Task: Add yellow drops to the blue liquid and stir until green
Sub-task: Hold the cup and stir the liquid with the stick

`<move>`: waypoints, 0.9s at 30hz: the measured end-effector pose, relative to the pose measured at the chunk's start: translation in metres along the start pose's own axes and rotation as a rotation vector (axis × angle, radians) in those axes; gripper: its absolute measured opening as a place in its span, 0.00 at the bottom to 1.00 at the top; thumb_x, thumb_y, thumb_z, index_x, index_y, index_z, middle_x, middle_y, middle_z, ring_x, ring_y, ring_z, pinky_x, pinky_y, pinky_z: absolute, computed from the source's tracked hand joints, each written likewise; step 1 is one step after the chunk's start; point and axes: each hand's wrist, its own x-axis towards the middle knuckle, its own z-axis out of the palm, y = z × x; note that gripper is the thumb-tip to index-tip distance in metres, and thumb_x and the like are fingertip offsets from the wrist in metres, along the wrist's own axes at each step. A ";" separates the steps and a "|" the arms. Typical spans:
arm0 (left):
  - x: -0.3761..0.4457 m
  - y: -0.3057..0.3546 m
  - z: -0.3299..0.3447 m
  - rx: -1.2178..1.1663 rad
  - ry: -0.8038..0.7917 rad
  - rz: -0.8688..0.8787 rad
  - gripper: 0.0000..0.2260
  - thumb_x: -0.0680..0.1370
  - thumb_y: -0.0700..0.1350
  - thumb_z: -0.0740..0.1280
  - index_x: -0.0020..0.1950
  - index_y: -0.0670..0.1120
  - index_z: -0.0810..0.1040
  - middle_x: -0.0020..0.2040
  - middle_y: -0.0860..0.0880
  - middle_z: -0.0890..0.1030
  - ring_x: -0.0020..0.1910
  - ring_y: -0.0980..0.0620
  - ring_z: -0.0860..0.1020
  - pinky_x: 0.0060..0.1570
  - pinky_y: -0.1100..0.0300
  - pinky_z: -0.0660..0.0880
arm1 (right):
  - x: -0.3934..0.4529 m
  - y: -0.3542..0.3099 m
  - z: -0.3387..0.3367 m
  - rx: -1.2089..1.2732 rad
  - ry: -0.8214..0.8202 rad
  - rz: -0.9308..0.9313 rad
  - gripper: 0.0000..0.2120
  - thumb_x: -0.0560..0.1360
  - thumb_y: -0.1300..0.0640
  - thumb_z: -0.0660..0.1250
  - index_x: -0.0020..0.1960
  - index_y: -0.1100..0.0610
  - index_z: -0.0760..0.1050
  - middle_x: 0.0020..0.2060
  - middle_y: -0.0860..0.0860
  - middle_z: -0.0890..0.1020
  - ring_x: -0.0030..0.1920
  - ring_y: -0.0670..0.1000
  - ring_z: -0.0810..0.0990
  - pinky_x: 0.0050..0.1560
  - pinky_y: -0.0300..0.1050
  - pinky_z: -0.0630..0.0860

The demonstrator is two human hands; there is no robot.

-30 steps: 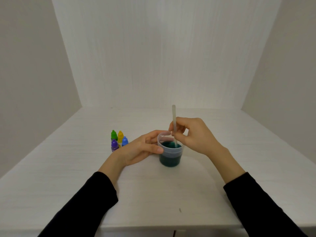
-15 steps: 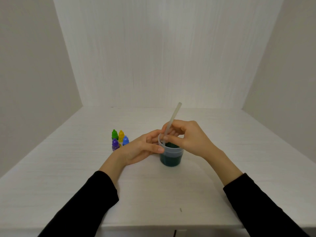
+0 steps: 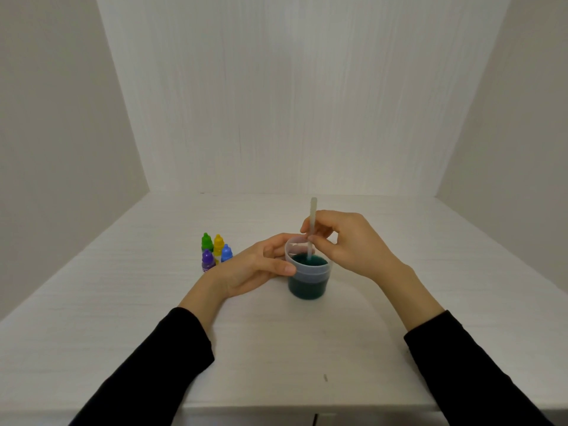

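At table centre, my left hand [image 3: 256, 267] wraps the light, tippable cup [image 3: 308, 276] at 9 o'clock; my right hand [image 3: 344, 244] pinches the stiff stirrer [image 3: 312, 229] mid-shaft.

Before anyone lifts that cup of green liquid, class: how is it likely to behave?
The clear plastic cup looks thin-walled, so it may flex if squeezed. It is about half full, so probably bottom-heavy and slow to tip, though the green liquid could slosh. The left hand steadying it hints it slides easily.
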 end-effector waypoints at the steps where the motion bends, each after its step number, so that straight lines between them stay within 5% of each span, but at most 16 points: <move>1: 0.000 0.000 0.000 0.003 -0.002 -0.001 0.31 0.67 0.41 0.73 0.69 0.48 0.71 0.65 0.49 0.79 0.64 0.52 0.77 0.58 0.61 0.74 | 0.000 0.000 -0.001 -0.014 -0.002 -0.006 0.06 0.74 0.59 0.66 0.48 0.50 0.78 0.40 0.45 0.83 0.42 0.46 0.80 0.46 0.46 0.79; 6: 0.000 -0.001 -0.001 0.024 0.016 0.002 0.30 0.70 0.35 0.68 0.72 0.45 0.69 0.67 0.46 0.77 0.64 0.51 0.76 0.59 0.58 0.73 | -0.002 -0.001 -0.004 -0.013 -0.004 -0.008 0.08 0.69 0.61 0.67 0.40 0.48 0.77 0.35 0.48 0.82 0.38 0.48 0.80 0.42 0.50 0.79; 10: -0.001 0.000 0.001 0.015 0.010 0.004 0.31 0.67 0.37 0.71 0.70 0.45 0.70 0.66 0.47 0.78 0.64 0.52 0.76 0.59 0.58 0.73 | -0.004 -0.004 -0.003 0.117 -0.008 0.002 0.10 0.68 0.62 0.69 0.38 0.46 0.77 0.32 0.45 0.82 0.36 0.44 0.79 0.41 0.42 0.79; 22: -0.001 0.001 0.003 -0.001 -0.004 0.018 0.28 0.70 0.34 0.67 0.70 0.48 0.69 0.72 0.44 0.71 0.70 0.47 0.71 0.66 0.54 0.71 | 0.000 -0.007 0.010 0.254 -0.034 0.017 0.08 0.73 0.59 0.69 0.47 0.46 0.78 0.39 0.38 0.82 0.43 0.39 0.81 0.48 0.31 0.76; 27: 0.000 -0.001 0.000 -0.017 -0.015 0.015 0.30 0.70 0.35 0.70 0.71 0.47 0.69 0.69 0.46 0.75 0.69 0.48 0.73 0.66 0.54 0.71 | 0.001 -0.004 0.009 0.160 -0.017 0.035 0.08 0.75 0.59 0.67 0.50 0.47 0.78 0.44 0.43 0.83 0.46 0.43 0.81 0.51 0.38 0.77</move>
